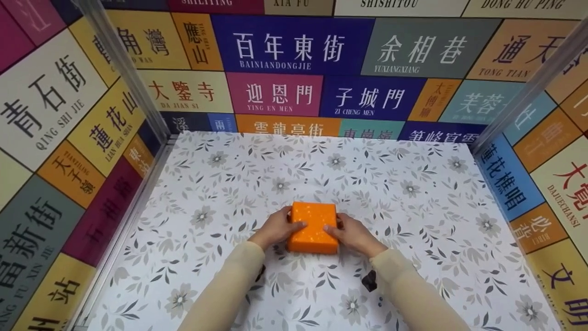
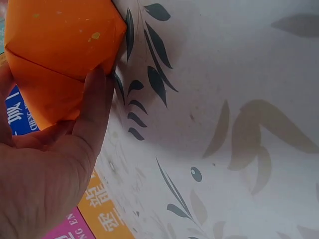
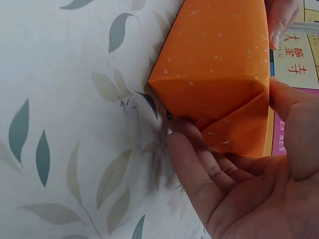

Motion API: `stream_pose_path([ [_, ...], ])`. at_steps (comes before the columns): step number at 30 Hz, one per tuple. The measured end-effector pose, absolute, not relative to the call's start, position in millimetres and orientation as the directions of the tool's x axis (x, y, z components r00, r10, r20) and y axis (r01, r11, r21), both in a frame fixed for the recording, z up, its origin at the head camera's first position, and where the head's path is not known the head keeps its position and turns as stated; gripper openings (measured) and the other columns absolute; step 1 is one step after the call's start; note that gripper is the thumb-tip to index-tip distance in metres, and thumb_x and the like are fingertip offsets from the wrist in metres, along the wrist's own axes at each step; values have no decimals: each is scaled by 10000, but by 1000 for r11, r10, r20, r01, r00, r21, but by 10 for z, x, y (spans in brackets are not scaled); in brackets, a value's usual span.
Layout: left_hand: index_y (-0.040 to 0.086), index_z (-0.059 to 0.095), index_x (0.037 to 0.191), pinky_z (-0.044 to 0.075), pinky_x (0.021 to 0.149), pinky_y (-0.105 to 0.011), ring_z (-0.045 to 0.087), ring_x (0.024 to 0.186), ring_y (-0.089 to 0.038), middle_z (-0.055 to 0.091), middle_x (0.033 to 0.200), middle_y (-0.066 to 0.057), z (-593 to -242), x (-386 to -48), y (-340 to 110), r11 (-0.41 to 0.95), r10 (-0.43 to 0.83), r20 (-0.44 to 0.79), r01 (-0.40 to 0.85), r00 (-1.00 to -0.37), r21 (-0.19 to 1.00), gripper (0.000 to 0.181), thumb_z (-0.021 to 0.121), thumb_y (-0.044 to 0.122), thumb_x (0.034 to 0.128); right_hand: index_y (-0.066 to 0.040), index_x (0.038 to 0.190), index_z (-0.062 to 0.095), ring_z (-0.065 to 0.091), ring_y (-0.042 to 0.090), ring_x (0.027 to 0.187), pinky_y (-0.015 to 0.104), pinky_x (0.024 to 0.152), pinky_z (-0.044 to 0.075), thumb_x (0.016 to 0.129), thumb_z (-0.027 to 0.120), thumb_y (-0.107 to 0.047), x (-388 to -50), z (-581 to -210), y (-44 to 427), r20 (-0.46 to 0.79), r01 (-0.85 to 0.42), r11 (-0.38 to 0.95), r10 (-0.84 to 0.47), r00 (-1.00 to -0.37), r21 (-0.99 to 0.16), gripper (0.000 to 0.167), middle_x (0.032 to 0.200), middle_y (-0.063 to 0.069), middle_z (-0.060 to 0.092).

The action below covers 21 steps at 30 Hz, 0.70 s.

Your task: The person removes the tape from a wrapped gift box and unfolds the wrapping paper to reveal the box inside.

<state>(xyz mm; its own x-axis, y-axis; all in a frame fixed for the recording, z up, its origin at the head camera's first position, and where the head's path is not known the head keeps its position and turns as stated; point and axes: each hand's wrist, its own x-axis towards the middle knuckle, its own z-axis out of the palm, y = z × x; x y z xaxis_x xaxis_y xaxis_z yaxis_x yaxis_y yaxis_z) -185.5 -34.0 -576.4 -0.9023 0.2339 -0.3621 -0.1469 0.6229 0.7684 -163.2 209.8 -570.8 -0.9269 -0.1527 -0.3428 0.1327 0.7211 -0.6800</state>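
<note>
A box wrapped in orange, gold-flecked paper (image 1: 313,223) is between my two hands over the flower-patterned surface. My left hand (image 1: 277,228) grips its left side, with the thumb on top and the fingers against the folded end. On the opposite side, my right hand (image 1: 356,233) holds the box with its thumb on the top face. The right wrist view shows the right fingers (image 3: 199,164) curled at the folded paper end of the box (image 3: 214,45). In the left wrist view, the left hand (image 2: 55,164) touches the folded end. The box's underside is hidden.
A white sheet with grey leaves and flowers (image 1: 220,184) covers the table. Panels with coloured blocks of lettering (image 1: 294,46) stand at the back and both sides. Metal posts (image 1: 128,69) mark the corners. A small dark object (image 1: 369,280) shows by the right sleeve.
</note>
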Motion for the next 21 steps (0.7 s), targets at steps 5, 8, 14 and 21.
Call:
stream_pose_path([
  [5, 87, 368, 1530, 352, 1103, -397, 525, 1233, -205, 519, 1440, -111, -5754, -1828, -328, 613, 245, -347, -133, -905, 779, 768, 655, 472, 931, -52, 1454, 459, 557, 285, 1209, 489, 1075, 386, 921, 667, -496, -1624, -5714, 2100, -320, 123, 710, -150, -935, -693, 725, 1343, 148, 591],
  [8, 100, 370, 1529, 367, 1091, -390, 535, 1216, -196, 534, 1423, -102, -5744, -1813, -324, 616, 243, -332, -120, -911, 778, 763, 666, 463, 927, -62, 1437, 475, 597, 259, 1131, 462, 1033, 428, 910, 695, -462, -1610, -5711, 2106, -304, 117, 697, -151, -941, -708, 696, 1289, 135, 620],
  [14, 135, 306, 1559, 420, 1040, -378, 568, 1150, -173, 556, 1391, -91, -5707, -1809, -357, 634, 250, -277, -59, -928, 771, 847, 701, 484, 895, -77, 1509, 364, 632, 202, 999, 418, 959, 480, 870, 743, -472, -1594, -5664, 2113, -257, 83, 707, -143, -956, -702, 841, 1183, 108, 665],
  [21, 201, 256, 1590, 494, 964, -362, 577, 1164, -185, 504, 1430, -39, -5655, -1809, -426, 519, 249, -178, -24, -952, 854, 931, 797, 357, 847, -31, 1541, 292, 630, 218, 952, 434, 909, 494, 821, 777, -511, -1600, -5597, 2094, -91, -49, 755, -143, -986, -654, 991, 1112, 68, 671],
])
